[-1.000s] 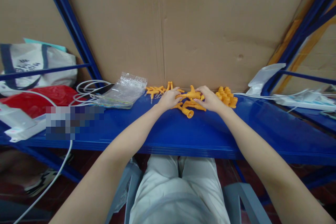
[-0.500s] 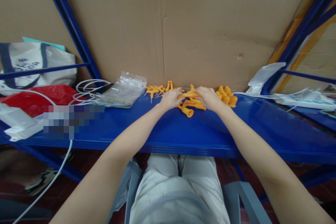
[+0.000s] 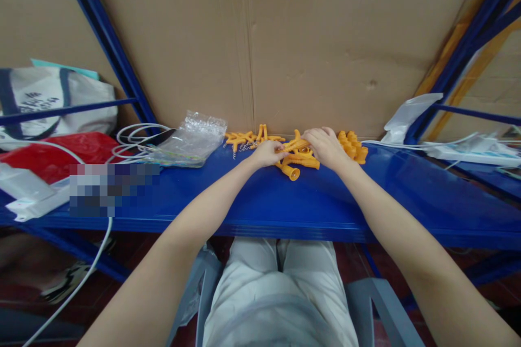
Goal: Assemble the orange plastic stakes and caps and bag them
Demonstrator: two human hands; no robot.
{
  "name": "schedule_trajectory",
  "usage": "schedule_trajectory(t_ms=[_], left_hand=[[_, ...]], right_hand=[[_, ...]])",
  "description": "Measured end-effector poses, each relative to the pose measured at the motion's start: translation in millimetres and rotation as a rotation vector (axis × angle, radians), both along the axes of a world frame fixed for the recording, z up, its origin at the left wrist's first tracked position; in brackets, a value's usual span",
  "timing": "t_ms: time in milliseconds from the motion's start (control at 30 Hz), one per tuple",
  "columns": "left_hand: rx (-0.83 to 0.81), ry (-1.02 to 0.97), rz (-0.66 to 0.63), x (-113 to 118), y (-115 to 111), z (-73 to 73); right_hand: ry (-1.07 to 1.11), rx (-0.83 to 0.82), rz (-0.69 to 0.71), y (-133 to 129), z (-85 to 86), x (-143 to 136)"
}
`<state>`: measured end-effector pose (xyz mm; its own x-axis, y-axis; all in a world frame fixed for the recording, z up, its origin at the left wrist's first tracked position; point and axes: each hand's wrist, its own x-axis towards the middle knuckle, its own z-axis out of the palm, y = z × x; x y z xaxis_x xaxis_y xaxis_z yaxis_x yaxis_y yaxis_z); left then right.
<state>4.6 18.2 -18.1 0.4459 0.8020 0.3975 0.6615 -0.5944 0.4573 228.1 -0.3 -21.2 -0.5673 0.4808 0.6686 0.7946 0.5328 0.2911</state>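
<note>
Both hands grip one yellow plastic piece (image 3: 296, 144) above the table, its middle showing between them. My left hand (image 3: 268, 154) has its fingers closed round the left end. Round the right end, my right hand (image 3: 324, 144) is closed, its fingers curled over the top. Just below lie more yellow branched pieces (image 3: 301, 160), one with a round cup-shaped end (image 3: 292, 174) facing me. Left of my left hand are yellow T-shaped handles (image 3: 238, 140) with thin metal spirals like corkscrews. Beyond my right hand stands a cluster of yellow cup-like parts (image 3: 353, 147).
The blue table (image 3: 260, 206) backs onto a cardboard wall (image 3: 244, 54). To the left are a clear plastic bag (image 3: 191, 141), white cables (image 3: 134, 141), a red bag (image 3: 69, 154) and a canvas bag (image 3: 85, 97). A white power strip (image 3: 476, 153) lies at the right.
My right hand has turned slightly and its fingers have shifted upward over the yellow piece. My left hand stays nearly in place. The loose pieces have not visibly moved.
</note>
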Motion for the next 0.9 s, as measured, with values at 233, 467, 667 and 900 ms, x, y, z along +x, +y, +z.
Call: schedule_trajectory(t_ms=[233, 467, 667, 900], left_hand=[[-0.244, -0.208, -0.135, -1.0, -1.1, 2.1], [-0.373, -0.385, -0.183, 0.5, -7.7, 6.2], [-0.733, -0.517, -0.283, -0.6, -12.7, 11.7], [-1.070, -0.464, -0.384, -7.6, -14.6, 17.4]], right_hand=[[0.017, 0.005, -0.016, -6.9, 6.3, -0.2], [0.087, -0.011, -0.029, -14.6, 14.0, 0.4], [0.127, 0.019, -0.026, -16.8, 15.5, 0.2], [0.125, 0.043, -0.015, -20.6, 16.3, -0.2]])
